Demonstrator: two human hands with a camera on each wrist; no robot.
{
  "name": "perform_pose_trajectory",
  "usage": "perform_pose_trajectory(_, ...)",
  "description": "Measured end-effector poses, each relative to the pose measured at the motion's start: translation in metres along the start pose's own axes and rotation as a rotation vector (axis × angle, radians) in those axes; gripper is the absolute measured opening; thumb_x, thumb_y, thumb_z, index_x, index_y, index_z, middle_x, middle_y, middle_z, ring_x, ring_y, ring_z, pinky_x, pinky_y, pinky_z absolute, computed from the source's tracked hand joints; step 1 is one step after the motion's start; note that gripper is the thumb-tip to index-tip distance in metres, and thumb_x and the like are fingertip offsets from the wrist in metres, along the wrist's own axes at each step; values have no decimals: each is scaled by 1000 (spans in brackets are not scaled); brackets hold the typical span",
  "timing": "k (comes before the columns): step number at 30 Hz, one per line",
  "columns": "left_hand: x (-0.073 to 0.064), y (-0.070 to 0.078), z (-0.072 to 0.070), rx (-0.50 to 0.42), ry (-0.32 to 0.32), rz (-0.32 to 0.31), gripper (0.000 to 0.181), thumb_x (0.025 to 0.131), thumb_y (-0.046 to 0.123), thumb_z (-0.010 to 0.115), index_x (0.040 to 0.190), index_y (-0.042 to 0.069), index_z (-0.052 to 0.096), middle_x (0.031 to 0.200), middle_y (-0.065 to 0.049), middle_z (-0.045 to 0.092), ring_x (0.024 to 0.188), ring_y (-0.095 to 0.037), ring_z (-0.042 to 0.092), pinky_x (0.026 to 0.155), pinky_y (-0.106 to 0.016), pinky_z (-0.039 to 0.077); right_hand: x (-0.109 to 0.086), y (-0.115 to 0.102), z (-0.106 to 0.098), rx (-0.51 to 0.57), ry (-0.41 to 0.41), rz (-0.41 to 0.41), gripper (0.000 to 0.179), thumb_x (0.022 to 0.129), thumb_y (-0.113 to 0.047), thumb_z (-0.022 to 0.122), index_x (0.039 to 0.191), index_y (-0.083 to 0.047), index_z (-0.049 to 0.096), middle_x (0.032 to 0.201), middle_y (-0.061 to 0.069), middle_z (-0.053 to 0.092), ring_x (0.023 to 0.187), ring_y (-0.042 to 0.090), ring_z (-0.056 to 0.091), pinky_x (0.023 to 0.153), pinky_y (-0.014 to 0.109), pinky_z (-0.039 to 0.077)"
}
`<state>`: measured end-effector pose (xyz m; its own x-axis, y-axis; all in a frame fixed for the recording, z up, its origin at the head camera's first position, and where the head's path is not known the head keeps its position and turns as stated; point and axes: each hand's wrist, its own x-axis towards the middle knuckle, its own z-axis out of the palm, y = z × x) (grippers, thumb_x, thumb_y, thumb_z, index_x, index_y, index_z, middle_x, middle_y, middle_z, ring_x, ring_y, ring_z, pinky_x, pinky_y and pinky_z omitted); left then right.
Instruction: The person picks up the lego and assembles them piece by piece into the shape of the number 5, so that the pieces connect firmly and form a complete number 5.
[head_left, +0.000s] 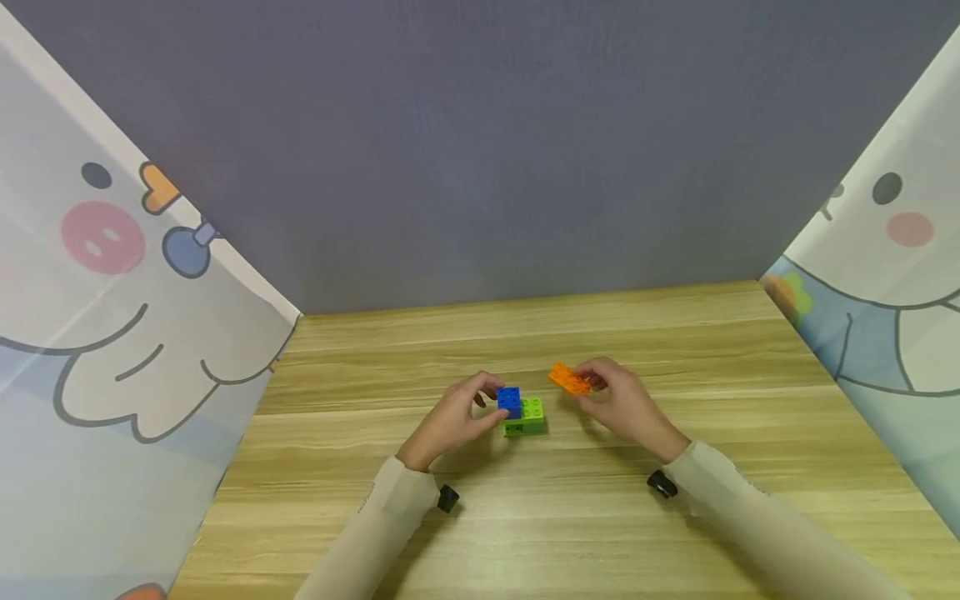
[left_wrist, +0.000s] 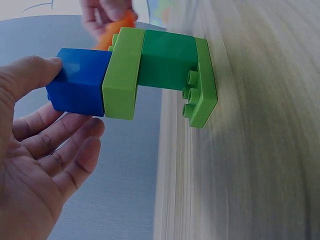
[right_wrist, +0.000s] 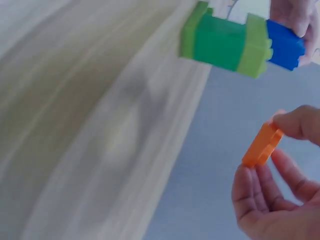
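A small stack of building bricks stands on the table, with a light green plate (left_wrist: 206, 82) at the bottom, a dark green brick (left_wrist: 167, 60) above it and a light green brick (head_left: 532, 408) higher up. On top, toward the left end, sits a blue brick (head_left: 509, 402). My left hand (head_left: 461, 418) pinches this blue brick between thumb and fingers. To the right of the stack, my right hand (head_left: 624, 403) holds a thin orange brick (head_left: 568, 379) by its edge, tilted in the air and apart from the stack.
The wooden table (head_left: 600, 533) meets a grey wall (head_left: 480, 167) at the back. Cloth panels with cartoon animals, one left (head_left: 112, 350) and one right (head_left: 892, 275), flank the table. A small black device (head_left: 447, 499) sits at the left wrist, another (head_left: 662, 484) at the right.
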<state>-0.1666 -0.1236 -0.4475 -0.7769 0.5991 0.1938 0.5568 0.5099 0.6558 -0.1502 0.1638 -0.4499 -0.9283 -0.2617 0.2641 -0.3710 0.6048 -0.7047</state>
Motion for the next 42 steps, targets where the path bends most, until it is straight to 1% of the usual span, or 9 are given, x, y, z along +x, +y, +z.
perform_pose_trajectory(6, 0, 0, -1, -6, -3, -8, 33, 92, 29, 64, 118, 13, 53, 110, 1, 59, 91, -21, 60, 78, -32, 51, 6, -24, 6, 26, -4, -182, 37, 77, -3, 78, 111, -11, 65, 101, -4, 61, 86, 10, 56, 74, 30, 51)
perform_pose_trajectory(8, 0, 0, -1, -17, -6, -8, 32, 91, 28, 65, 117, 12, 53, 109, 0, 59, 91, -22, 60, 77, -33, 51, 8, -31, 9, 31, -10, -224, 39, 76, -3, 78, 112, -12, 66, 100, -6, 61, 86, 9, 56, 73, 27, 51)
perform_pose_trajectory(11, 0, 0, 0, -24, -6, -1, 31, 91, 27, 65, 116, 13, 52, 109, 0, 59, 92, -22, 60, 77, -32, 51, 10, -40, 11, 37, -33, -259, 41, 75, -3, 78, 114, -12, 66, 101, -6, 62, 88, 10, 55, 74, 29, 51)
perform_pose_trajectory(19, 1, -2, 2, -24, 0, 30, 31, 91, 27, 65, 116, 13, 52, 110, 2, 59, 91, -22, 60, 77, -32, 51, 11, -45, 16, -12, -80, -248, 38, 78, -8, 77, 113, -16, 66, 103, -8, 61, 90, 10, 53, 75, 28, 50)
perform_pose_trajectory(27, 2, -2, 2, -40, 14, 50, 38, 90, 23, 67, 122, 12, 51, 110, 2, 58, 95, -22, 59, 76, -33, 51, 13, -41, 19, 0, -89, -283, 36, 78, -6, 76, 112, -15, 67, 102, -8, 61, 89, 13, 53, 74, 29, 49)
perform_pose_trajectory(32, 3, -2, 2, -41, 22, 51, 42, 90, 22, 67, 125, 10, 49, 108, 3, 58, 96, -22, 59, 75, -33, 52, 14, -43, 19, -3, -103, -263, 33, 79, -8, 75, 110, -17, 69, 102, -11, 60, 93, 12, 52, 77, 31, 48)
perform_pose_trajectory(36, 2, -1, 2, -35, 26, 53, 42, 90, 22, 66, 126, 10, 49, 107, 3, 58, 96, -17, 58, 75, -31, 51, 14, -45, 18, -6, -116, -252, 31, 80, -9, 73, 110, -19, 71, 104, -13, 57, 98, 9, 50, 81, 35, 48)
perform_pose_trajectory(40, 1, 1, 1, -30, 25, 50, 41, 90, 23, 66, 126, 10, 50, 107, 3, 58, 95, -13, 57, 75, -30, 51, 15, -46, 18, 1, -136, -258, 31, 81, -8, 72, 110, -19, 71, 106, -11, 56, 99, 10, 50, 81, 36, 48)
perform_pose_trajectory(42, 1, 1, 0, -32, 22, 46, 40, 90, 23, 66, 125, 10, 50, 107, 3, 58, 95, -13, 57, 76, -30, 51, 15, -47, 17, 0, -142, -265, 30, 82, -8, 72, 109, -19, 71, 106, -11, 56, 99, 10, 49, 80, 34, 48)
